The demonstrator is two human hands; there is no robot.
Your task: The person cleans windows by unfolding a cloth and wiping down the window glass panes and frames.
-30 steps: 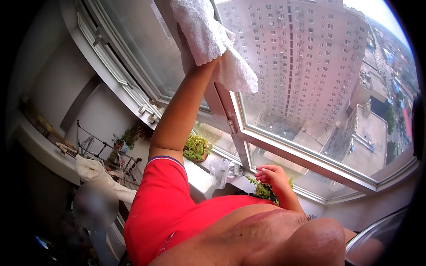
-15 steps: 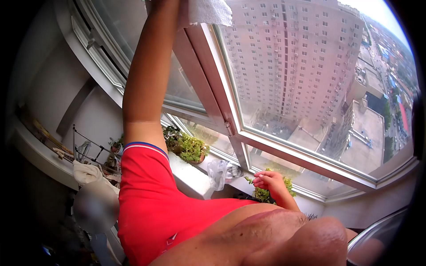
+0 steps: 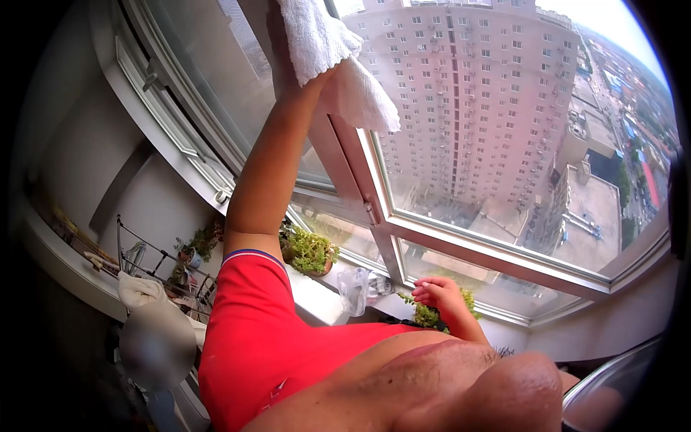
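My left arm reaches up to the window frame. A white towel drapes over my left hand, which shows only near the wrist, and a second flap hangs over the glass side. The fingers are hidden behind the towel, which lies against the upper part of the frame. Lower down, my right hand is held in front of my body with loosely bent fingers and nothing in it. Behind that hand is a green potted plant.
A leafy potted plant and a clear plastic bag are on the sill by the window. To the left are a dark metal rack and a cream cloth. A window handle projects from the frame.
My left hand has come down along the frame, bringing the towel lower and more fully into view. My right hand has stayed almost where it was.
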